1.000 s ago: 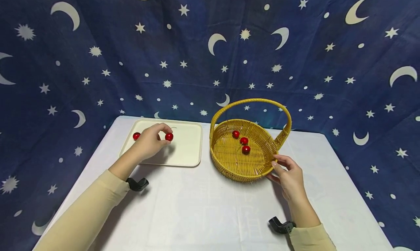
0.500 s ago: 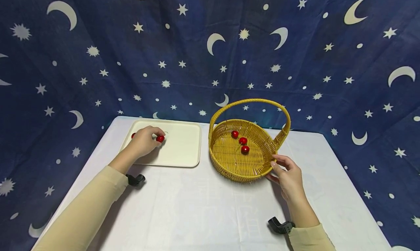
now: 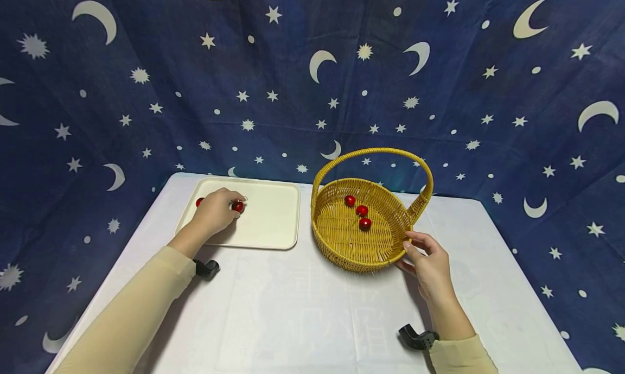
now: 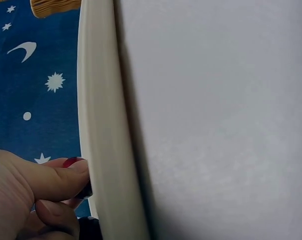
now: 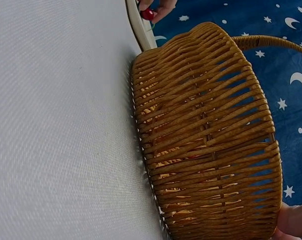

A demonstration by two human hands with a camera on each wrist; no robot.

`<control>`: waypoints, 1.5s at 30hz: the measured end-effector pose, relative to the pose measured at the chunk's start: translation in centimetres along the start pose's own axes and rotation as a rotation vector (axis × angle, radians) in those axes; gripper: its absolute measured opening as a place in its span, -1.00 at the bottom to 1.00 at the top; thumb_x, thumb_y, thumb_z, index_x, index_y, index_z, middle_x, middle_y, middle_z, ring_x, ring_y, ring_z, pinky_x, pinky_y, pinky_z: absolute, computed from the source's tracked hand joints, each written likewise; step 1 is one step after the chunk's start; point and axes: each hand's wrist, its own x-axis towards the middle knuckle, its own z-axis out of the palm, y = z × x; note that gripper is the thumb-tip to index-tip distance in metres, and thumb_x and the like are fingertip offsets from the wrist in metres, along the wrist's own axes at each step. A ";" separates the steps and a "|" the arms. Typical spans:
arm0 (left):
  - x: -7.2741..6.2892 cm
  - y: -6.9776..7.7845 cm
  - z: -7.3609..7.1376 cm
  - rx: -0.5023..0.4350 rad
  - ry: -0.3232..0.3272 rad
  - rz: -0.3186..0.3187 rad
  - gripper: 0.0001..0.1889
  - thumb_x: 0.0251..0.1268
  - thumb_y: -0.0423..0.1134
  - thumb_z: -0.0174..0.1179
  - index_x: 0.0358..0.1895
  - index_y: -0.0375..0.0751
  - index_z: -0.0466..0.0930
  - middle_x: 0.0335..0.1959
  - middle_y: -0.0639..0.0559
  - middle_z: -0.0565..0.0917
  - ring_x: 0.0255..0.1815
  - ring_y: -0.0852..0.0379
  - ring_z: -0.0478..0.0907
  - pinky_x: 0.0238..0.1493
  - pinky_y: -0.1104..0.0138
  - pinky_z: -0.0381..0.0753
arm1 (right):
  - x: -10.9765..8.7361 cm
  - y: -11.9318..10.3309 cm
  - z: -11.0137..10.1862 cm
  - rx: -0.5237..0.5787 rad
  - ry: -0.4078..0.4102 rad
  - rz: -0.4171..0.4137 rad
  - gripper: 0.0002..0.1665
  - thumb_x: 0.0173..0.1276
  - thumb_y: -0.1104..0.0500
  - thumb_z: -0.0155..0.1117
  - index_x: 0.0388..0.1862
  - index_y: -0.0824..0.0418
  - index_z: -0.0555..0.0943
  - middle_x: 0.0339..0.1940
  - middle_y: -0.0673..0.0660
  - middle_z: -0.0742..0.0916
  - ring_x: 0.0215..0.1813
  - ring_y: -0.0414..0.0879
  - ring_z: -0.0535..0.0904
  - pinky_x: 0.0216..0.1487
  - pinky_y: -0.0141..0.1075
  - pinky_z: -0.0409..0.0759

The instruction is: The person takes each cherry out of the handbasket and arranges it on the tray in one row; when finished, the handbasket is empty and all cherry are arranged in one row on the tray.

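Over the cream tray, my left hand pinches a red cherry between thumb and fingers. The cherry's stem shows just beyond the fingertips. A second cherry on the tray peeks out to the left of that hand, partly hidden by it. In the left wrist view, the thumb and a sliver of the pinched cherry appear beside the tray's edge. My right hand grips the rim of a yellow wicker basket, thumb inside and fingers outside. Several cherries lie on the basket's floor.
A tall arched handle rises over the basket. Both tray and basket stand near the back of a table with a white cloth. Behind them hangs a dark blue curtain with moons and stars.
My left hand has moved a little left and lower over the tray, still pinching the cherry. My right hand and the basket have stayed where they were.
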 end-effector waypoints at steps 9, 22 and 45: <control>-0.1 0.1 -0.5 -0.011 -0.009 -0.033 -0.51 0.27 -0.39 0.49 0.28 -0.14 0.74 0.13 -0.25 0.75 0.18 -0.29 0.68 0.26 -0.17 0.60 | 0.1 -0.1 0.3 -0.001 -0.007 0.004 -0.55 0.63 0.29 0.21 0.44 0.32 0.52 0.11 0.06 0.54 -0.07 -0.21 0.72 -0.01 -0.10 0.84; -1.4 4.1 -2.1 -0.096 0.065 0.097 -0.52 0.27 -0.37 0.49 0.27 -0.11 0.74 0.11 -0.14 0.78 0.02 -0.20 0.73 0.10 -0.05 0.64 | 0.1 -0.1 0.5 0.003 -0.024 0.013 -0.54 0.64 0.28 0.22 0.44 0.31 0.52 0.17 0.11 0.53 -0.05 -0.17 0.72 -0.01 -0.11 0.84; -2.5 23.4 3.3 -0.387 -0.220 0.400 -0.44 0.30 -0.22 0.56 0.37 0.01 0.65 0.23 0.13 0.77 -0.30 0.17 0.64 -0.05 0.35 0.65 | 0.0 0.0 -0.2 -0.005 -0.018 0.024 -0.53 0.63 0.26 0.25 0.44 0.29 0.52 0.18 0.08 0.53 -0.01 -0.20 0.71 -0.05 -0.17 0.84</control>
